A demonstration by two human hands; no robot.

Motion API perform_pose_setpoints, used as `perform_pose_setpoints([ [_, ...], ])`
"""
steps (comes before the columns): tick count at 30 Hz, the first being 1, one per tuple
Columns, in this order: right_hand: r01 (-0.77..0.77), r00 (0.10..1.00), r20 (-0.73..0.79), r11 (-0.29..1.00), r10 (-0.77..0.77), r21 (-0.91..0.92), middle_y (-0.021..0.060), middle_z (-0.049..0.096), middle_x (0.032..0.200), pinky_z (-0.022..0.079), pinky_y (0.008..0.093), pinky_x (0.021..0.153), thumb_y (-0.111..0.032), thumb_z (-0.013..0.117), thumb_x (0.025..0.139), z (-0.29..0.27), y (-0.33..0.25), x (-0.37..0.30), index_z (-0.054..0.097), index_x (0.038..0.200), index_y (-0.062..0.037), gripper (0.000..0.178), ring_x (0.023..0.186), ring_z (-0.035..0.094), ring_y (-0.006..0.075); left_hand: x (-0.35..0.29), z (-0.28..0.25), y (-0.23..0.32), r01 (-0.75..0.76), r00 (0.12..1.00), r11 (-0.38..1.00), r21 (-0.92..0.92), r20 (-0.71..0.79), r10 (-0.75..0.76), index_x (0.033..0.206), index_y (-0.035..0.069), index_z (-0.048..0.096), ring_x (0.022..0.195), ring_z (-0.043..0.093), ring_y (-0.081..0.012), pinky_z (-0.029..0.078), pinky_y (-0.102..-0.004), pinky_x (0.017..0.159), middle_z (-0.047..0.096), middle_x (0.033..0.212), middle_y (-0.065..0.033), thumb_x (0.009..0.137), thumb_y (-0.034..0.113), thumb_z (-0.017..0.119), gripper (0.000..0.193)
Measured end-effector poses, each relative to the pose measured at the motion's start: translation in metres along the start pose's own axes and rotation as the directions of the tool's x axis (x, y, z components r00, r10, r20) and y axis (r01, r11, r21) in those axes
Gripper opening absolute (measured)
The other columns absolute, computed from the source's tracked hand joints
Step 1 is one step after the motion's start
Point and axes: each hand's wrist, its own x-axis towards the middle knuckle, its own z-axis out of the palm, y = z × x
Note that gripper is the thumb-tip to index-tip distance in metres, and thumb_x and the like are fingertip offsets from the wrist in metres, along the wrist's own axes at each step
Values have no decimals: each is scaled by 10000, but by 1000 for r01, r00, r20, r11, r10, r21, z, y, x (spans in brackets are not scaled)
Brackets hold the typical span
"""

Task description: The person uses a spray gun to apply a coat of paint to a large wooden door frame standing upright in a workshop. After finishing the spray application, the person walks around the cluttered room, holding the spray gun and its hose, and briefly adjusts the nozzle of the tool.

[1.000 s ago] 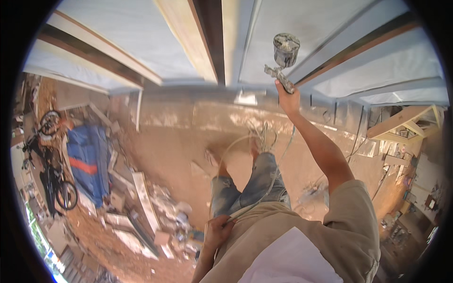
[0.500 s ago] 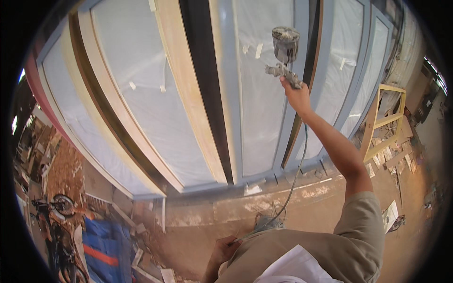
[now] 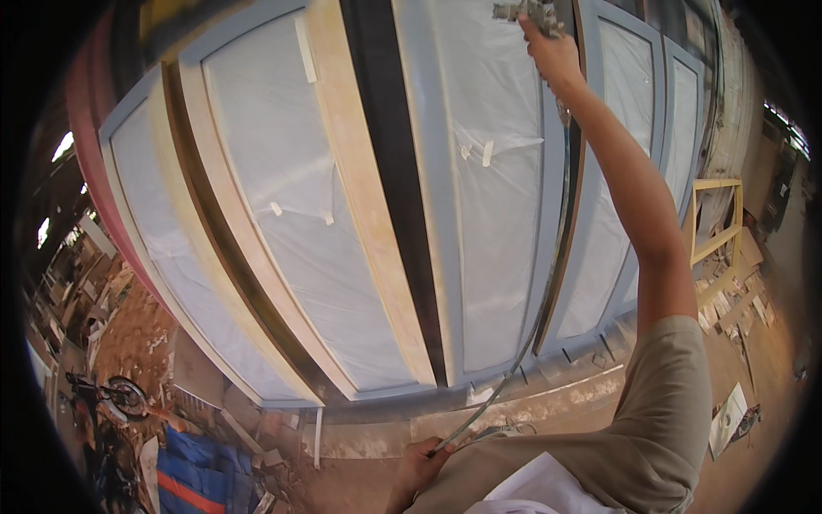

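Note:
High in the picture, my right hand (image 3: 556, 64) is closed around the handle of a paint spray gun (image 3: 535, 12), whose upper part is cut off by the top edge. A thin air hose (image 3: 505, 381) hangs from the gun and curves down to my left hand (image 3: 425, 461). That hand is low, close to my body, with its fingers closed on the hose. Before me stand tall door-like frames, some coated blue-grey (image 3: 432, 180), others bare pale wood (image 3: 364, 231). Whitish plastic sheeting (image 3: 497, 231) with bits of tape covers their panels.
A small yellowish wooden frame (image 3: 717, 245) leans at the right among scrap boards. Lower left are a motorbike wheel (image 3: 125, 397), a blue tarp with an orange stripe (image 3: 193, 467) and wood debris. A low ledge (image 3: 360, 441) runs under the frames.
My right arm has stretched higher, taking the spray gun up until its cup leaves the picture. The hose is pulled straighter. The frames sit lower in view.

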Motion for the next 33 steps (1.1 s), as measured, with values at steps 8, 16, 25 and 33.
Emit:
perform_pose_setpoints([
  [8,155,979,-149,981,-138,115,41,515,531,369,369,425,-501,636,874,29,-69,46,606,736,-61,461,453,500,162,46,1,-8,-30,998,1000,0,-46,30,813,26,651,577,414,-74,361,-293,506,476,581,-7,921,260,682,260],
  [16,-31,999,38,1000,31,5,28,550,588,374,346,445,-558,632,852,54,-27,5,637,779,-53,511,488,503,142,62,-28,-30,-27,998,999,-32,-54,25,823,43,669,565,441,-76,383,-285,514,512,574,-10,914,262,679,237],
  [25,-208,970,78,950,232,-231,146,700,800,489,372,720,-531,691,846,60,66,-175,727,1065,-54,526,774,656,275,29,-129,-91,111,985,980,163,109,-130,868,34,663,574,493,-120,413,-308,546,541,599,-59,902,345,669,313],
  [33,-420,889,22,836,457,-354,34,568,636,423,333,592,-410,707,883,66,121,-364,698,931,-13,400,615,503,130,6,-194,-118,116,922,946,302,321,-215,851,9,643,591,485,-133,426,-326,574,542,624,-102,902,325,651,320],
])
